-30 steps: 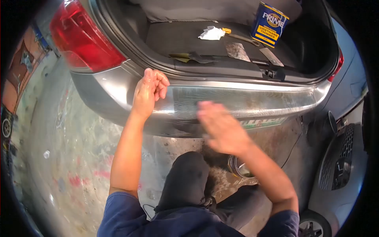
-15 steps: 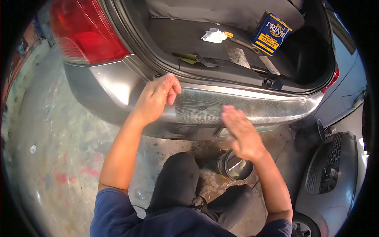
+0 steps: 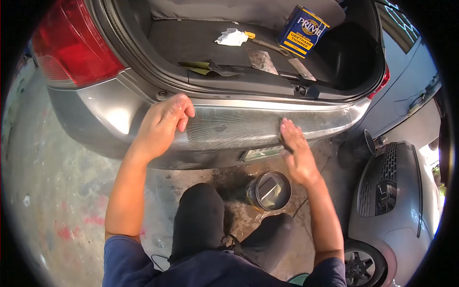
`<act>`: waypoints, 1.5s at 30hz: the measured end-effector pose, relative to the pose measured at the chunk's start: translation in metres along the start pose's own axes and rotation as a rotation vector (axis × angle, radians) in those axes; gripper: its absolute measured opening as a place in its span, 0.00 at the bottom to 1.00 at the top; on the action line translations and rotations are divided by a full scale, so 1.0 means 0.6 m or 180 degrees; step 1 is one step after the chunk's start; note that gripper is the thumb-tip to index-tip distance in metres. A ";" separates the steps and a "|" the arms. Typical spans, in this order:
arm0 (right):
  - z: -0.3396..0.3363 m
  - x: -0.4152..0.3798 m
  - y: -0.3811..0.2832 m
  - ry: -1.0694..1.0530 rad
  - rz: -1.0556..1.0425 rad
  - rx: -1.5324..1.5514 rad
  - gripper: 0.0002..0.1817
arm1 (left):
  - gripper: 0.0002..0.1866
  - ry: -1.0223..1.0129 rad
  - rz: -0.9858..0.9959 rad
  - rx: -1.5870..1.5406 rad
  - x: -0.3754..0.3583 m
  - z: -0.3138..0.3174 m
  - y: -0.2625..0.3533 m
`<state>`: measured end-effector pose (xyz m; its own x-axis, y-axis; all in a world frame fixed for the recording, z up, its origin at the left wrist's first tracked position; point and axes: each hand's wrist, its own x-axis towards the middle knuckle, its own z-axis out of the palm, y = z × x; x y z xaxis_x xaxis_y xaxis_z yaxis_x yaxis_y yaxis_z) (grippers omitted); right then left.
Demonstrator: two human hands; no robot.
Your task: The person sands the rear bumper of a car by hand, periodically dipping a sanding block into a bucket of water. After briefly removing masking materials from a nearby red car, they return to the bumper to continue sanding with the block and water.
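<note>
The silver rear bumper (image 3: 239,125) of a car runs across in front of me, its middle dull, wet and streaked with pale lines. By the left end of the streaked part, my left hand (image 3: 165,122) is closed, fingers curled; what is inside them, if anything, is hidden. My right hand (image 3: 299,150) lies flat over the right part of the bumper, fingers stretched and close together. Its palm side faces away from me, and a dark edge or shadow shows beside the fingers. Between the hands, a small dark spot (image 3: 220,128) marks the surface.
Below the bumper stands a bucket (image 3: 249,191) with liquid and a flat piece inside. In the open trunk are a thinner can (image 3: 303,33), a white crumpled cloth (image 3: 232,37), flat metal pieces (image 3: 262,61) and dark sheets (image 3: 205,69). A detached bumper (image 3: 404,186) stands at right.
The view has shifted, so the car appears further left. My right hand has slid right along the bumper; my left hand keeps its place and curled shape near the bumper's upper edge.
</note>
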<state>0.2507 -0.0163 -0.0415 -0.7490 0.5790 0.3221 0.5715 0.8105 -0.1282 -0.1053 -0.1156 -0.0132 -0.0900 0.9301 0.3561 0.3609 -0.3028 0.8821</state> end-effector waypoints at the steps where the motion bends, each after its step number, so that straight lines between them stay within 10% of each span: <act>1: 0.003 -0.006 0.001 0.0019 0.0231 -0.0174 0.39 | 0.31 0.0025 -0.0016 0.0005 -0.001 0.000 -0.001; 6: 0.061 0.119 -0.200 0.0003 -0.0996 0.0541 0.37 | 0.32 0.0041 -0.0078 0.0103 0.003 0.005 -0.007; 17: -0.073 -0.001 0.019 -0.0193 0.0227 0.0072 0.39 | 0.30 0.0039 -0.0178 0.0100 0.011 0.004 -0.002; 26: 0.046 0.066 -0.118 0.0122 -0.1156 0.0452 0.48 | 0.28 0.0098 -0.0112 0.0638 0.006 0.013 0.012; 33: 0.055 0.063 -0.078 0.0250 -0.1211 0.0281 0.35 | 0.15 0.0078 0.0416 0.2202 -0.002 0.035 0.020; 36: -0.022 -0.016 0.065 -0.0598 -0.0522 0.0239 0.55 | 0.18 -0.0281 0.1181 0.2829 0.012 0.046 0.019; 37: -0.045 -0.044 0.105 -0.0753 -0.0293 0.0090 0.43 | 0.21 -0.0680 0.0881 0.2939 0.009 0.039 0.012; 40: -0.037 -0.047 0.116 -0.0626 -0.0232 0.0270 0.52 | 0.27 -0.1270 0.0947 0.3223 0.028 0.043 0.032; 45: 0.044 0.104 -0.098 -0.0441 -0.0605 0.1871 0.35 | 0.44 -0.1490 0.0821 0.3374 0.029 0.047 0.033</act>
<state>0.1616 -0.0253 -0.0386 -0.8783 0.3944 0.2704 0.1741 0.7904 -0.5873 -0.0735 -0.0993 0.0019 0.3667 0.9191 0.1443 0.9270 -0.3741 0.0270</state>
